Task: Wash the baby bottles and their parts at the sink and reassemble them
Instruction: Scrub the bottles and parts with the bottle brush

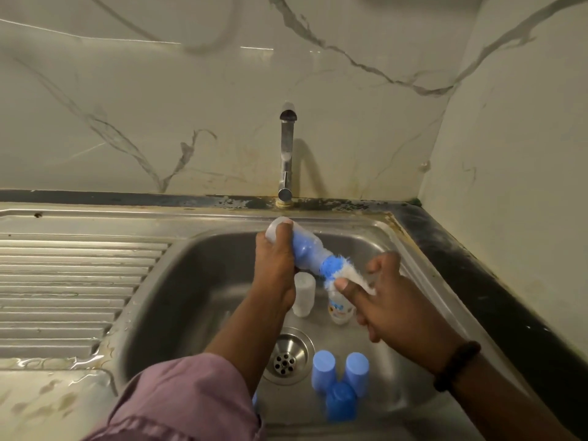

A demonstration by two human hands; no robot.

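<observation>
1. Above the sink [178, 281], the left hand [273, 265] grips a clear baby bottle [302, 249], tilted.
2. The right hand [391, 300] pinches a bottle brush [337, 272] entering its mouth.
3. Three blue caps [340, 383] stand near the drain [286, 358].

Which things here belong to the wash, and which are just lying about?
Job: bottle in left hand; brush in right hand; two bottles standing in sink; three blue caps.
Lying about: tap; draining board.
</observation>
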